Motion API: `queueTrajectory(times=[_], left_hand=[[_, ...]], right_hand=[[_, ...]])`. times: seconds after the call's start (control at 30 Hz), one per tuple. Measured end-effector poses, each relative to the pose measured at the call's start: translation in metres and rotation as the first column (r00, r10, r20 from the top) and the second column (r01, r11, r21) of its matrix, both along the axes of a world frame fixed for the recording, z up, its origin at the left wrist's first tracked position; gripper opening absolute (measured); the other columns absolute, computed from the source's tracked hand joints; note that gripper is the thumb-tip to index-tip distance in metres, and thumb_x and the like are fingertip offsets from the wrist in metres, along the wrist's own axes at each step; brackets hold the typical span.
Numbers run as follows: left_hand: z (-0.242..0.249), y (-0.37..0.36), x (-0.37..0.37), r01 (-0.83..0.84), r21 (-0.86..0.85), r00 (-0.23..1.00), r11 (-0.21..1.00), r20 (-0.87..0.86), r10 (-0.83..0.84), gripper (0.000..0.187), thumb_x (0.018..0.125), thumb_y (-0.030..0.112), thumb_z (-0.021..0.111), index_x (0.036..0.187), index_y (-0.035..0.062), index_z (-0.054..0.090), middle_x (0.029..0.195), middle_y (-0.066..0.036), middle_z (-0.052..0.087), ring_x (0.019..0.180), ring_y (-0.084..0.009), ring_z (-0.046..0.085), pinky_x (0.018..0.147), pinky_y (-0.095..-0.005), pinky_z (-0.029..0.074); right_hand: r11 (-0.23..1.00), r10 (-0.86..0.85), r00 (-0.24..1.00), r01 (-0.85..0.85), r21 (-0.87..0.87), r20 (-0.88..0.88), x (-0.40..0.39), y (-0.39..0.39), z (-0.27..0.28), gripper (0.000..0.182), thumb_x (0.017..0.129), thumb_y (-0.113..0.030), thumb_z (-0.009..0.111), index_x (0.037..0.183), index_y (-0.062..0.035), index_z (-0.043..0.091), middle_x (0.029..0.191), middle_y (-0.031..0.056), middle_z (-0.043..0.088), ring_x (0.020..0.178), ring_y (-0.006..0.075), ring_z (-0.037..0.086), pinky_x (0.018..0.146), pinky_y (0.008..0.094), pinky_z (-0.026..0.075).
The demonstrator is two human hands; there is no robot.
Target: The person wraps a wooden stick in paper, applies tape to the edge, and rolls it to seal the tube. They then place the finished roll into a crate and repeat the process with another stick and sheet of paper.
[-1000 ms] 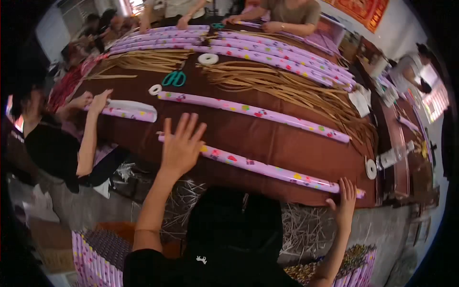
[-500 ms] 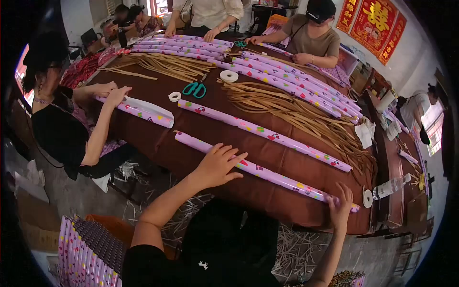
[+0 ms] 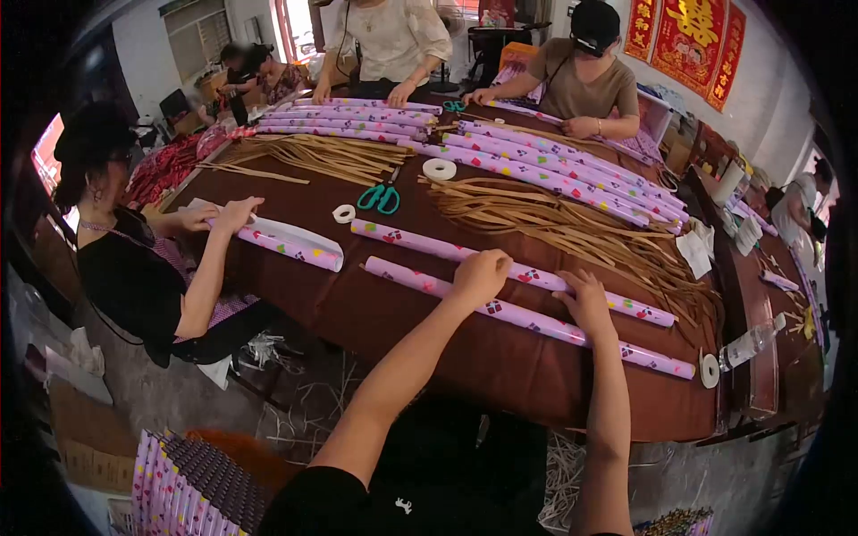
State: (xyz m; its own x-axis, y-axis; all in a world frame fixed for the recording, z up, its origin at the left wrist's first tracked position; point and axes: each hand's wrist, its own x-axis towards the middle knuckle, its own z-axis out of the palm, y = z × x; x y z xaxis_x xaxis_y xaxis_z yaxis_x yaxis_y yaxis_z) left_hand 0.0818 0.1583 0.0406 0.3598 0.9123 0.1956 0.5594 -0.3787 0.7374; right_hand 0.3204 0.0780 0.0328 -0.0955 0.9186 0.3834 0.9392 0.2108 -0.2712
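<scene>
Two pink patterned rolls lie side by side on the brown cloth, a nearer one and a farther one. My left hand is over the gap between them, its fingers closed at the farther roll's near edge; what they grip, if anything, is hidden. My right hand has its fingers spread, the tips touching the farther roll and the wrist above the nearer one. A small white tape roll sits by the farther roll's left end, and another beyond the nearer roll's right end.
Teal scissors, a larger tape roll and brown strips lie farther back. Piled pink rolls are behind them. A co-worker at the left holds a partly open wrap. A plastic bottle lies at the right.
Both hands have moved from the nearer roll to the farther one, coming closer together. My left fingers, spread before, have closed. The camera view has shifted slightly.
</scene>
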Motion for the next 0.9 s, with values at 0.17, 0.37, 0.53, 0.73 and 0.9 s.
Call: queueTrajectory(times=[0.17, 0.37, 0.53, 0.73, 0.9], left_hand=[[0.007, -0.017, -0.008, 0.030, 0.464, 0.972, 0.885, -0.218, 0.082, 0.045, 0.095, 0.031, 0.057, 0.127, -0.0006, 0.059, 0.131, -0.015, 0.055, 0.123, -0.0330, 0.048, 0.104, -0.0467, 0.038], [-0.003, 0.023, -0.065, 0.107, 0.082, 0.761, 0.991, -0.648, -0.028, 0.070, 0.102, 0.054, 0.026, 0.154, 0.0061, 0.025, 0.160, -0.014, 0.026, 0.148, -0.0337, 0.022, 0.117, -0.0586, 0.014], [-0.007, 0.063, -0.152, -0.149, 0.052, 0.736, 0.987, -0.661, 0.146, 0.068, 0.103, 0.052, 0.027, 0.157, 0.0112, 0.017, 0.163, -0.009, 0.018, 0.149, -0.0320, 0.017, 0.117, -0.0622, 0.010], [-0.001, 0.068, -0.142, -0.254, 0.023, 0.695, 0.967, -0.691, 0.199, 0.083, 0.098, 0.065, 0.026, 0.157, 0.0089, 0.013, 0.164, -0.009, 0.012, 0.151, -0.0313, 0.010, 0.118, -0.0609, 0.001], [-0.007, 0.069, -0.132, -0.353, 0.085, 0.628, 0.932, -0.716, 0.304, 0.089, 0.095, 0.070, 0.026, 0.157, 0.0080, 0.012, 0.164, -0.013, 0.008, 0.151, -0.0342, 0.006, 0.117, -0.0613, -0.001]], right_hand=[[0.999, -0.007, 1.000, 0.007, 0.034, -0.017, -0.001, -0.002, -0.002, 0.043, 0.080, -0.021, 0.075, 0.121, -0.0124, 0.066, 0.116, 0.0102, 0.063, 0.109, 0.0313, 0.057, 0.097, 0.0445, 0.042], [1.000, 0.000, 1.000, 0.000, 0.000, 0.014, 0.005, 0.003, -0.008, 0.047, 0.083, -0.022, 0.073, 0.128, -0.0129, 0.062, 0.131, 0.0108, 0.060, 0.126, 0.0295, 0.052, 0.110, 0.0468, 0.034], [1.000, 0.004, 1.000, -0.004, -0.009, 0.002, 0.008, 0.004, -0.012, 0.046, 0.086, -0.026, 0.071, 0.129, -0.0136, 0.061, 0.133, 0.0079, 0.061, 0.130, 0.0275, 0.050, 0.112, 0.0476, 0.033], [0.999, 0.029, 1.000, -0.029, -0.017, 0.000, 0.006, 0.005, -0.010, 0.046, 0.085, -0.031, 0.072, 0.127, -0.0129, 0.063, 0.130, 0.0084, 0.063, 0.126, 0.0280, 0.053, 0.111, 0.0470, 0.035], [1.000, 0.023, 1.000, -0.023, 0.006, 0.001, 0.003, 0.003, -0.006, 0.051, 0.084, -0.040, 0.073, 0.125, -0.0119, 0.064, 0.128, 0.0094, 0.064, 0.124, 0.0283, 0.055, 0.110, 0.0458, 0.035]])
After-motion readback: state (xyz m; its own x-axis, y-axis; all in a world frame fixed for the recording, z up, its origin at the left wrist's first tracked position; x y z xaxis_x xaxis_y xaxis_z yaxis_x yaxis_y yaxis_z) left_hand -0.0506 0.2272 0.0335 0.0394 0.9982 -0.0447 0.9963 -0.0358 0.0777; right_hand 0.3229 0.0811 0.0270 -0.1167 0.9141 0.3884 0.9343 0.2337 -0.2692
